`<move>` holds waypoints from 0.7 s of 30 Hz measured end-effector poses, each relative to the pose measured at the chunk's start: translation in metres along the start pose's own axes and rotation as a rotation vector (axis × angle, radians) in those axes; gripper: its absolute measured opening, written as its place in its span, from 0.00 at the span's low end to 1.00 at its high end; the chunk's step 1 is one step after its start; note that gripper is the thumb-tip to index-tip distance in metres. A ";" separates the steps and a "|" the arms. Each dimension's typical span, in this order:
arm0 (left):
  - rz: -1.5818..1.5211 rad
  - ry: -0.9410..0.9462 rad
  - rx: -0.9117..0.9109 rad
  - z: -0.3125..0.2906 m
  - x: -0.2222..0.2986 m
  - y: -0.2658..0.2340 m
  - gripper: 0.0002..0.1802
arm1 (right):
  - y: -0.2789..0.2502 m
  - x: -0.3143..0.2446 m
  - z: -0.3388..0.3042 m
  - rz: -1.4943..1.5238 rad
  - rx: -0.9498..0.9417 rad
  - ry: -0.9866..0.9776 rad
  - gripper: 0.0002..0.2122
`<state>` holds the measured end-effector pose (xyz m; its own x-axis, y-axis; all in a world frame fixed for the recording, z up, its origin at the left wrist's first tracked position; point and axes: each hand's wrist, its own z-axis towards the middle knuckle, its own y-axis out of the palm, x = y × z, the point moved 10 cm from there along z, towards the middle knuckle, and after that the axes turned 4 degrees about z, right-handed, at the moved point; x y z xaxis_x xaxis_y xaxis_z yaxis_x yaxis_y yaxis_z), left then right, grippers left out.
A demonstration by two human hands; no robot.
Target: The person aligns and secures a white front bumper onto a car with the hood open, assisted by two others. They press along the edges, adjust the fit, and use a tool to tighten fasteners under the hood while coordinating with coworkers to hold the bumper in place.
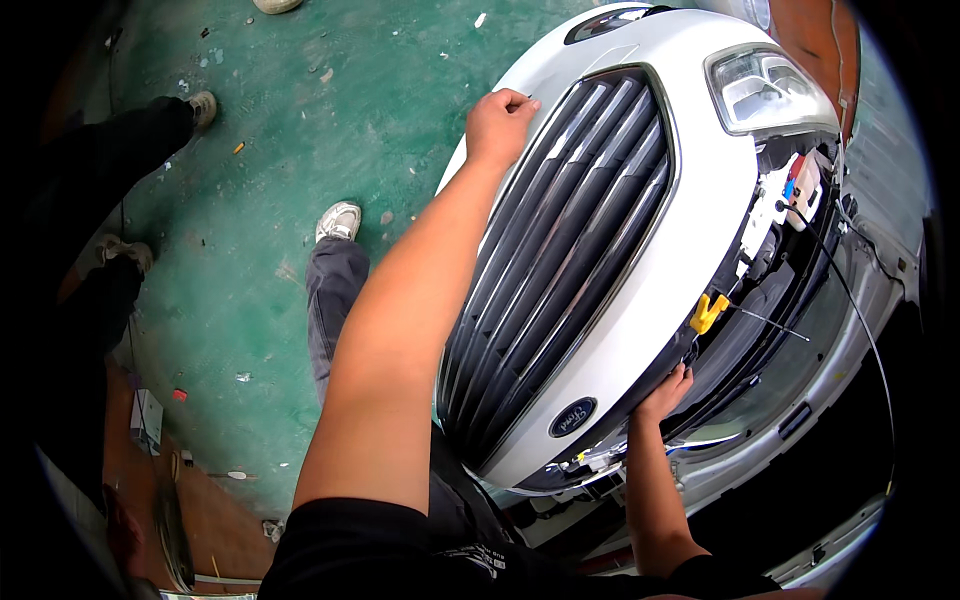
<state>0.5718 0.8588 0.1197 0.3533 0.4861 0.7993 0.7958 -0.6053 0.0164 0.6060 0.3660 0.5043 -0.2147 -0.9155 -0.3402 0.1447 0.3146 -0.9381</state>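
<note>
Head: bumper [705,200] lies between left grip [498,125] and right grip [660,395].

Grille [572,228] in bumper [705,205], headlight [768,92] to right

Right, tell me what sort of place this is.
Most likely a car repair workshop: a white car's front end is being handled, its engine bay lies exposed, and the scuffed green floor is strewn with scraps.

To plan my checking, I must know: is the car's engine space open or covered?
Open: beyond the white bumper, dark inner parts and a yellow clip show with no cover over them.
</note>
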 end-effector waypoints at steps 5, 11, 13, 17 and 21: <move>0.054 0.100 -0.055 0.039 0.038 0.032 0.18 | -0.001 -0.002 -0.001 -0.048 0.002 -0.018 0.25; 0.177 0.154 -0.120 0.058 0.049 0.046 0.21 | -0.005 0.006 0.002 -0.128 -0.023 -0.092 0.24; 0.198 0.103 -0.151 0.059 0.042 0.046 0.21 | -0.001 -0.001 -0.002 -0.048 -0.019 -0.054 0.25; 0.231 0.114 -0.145 0.060 0.041 0.046 0.22 | -0.006 0.009 0.003 -0.103 -0.017 -0.090 0.26; 0.267 0.042 -0.170 0.053 0.022 0.042 0.24 | -0.007 0.011 0.006 -0.073 0.014 -0.063 0.27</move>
<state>0.6385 0.8773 0.1061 0.5153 0.2710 0.8130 0.5825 -0.8066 -0.1004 0.6088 0.3523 0.5072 -0.1642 -0.9500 -0.2655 0.1449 0.2430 -0.9591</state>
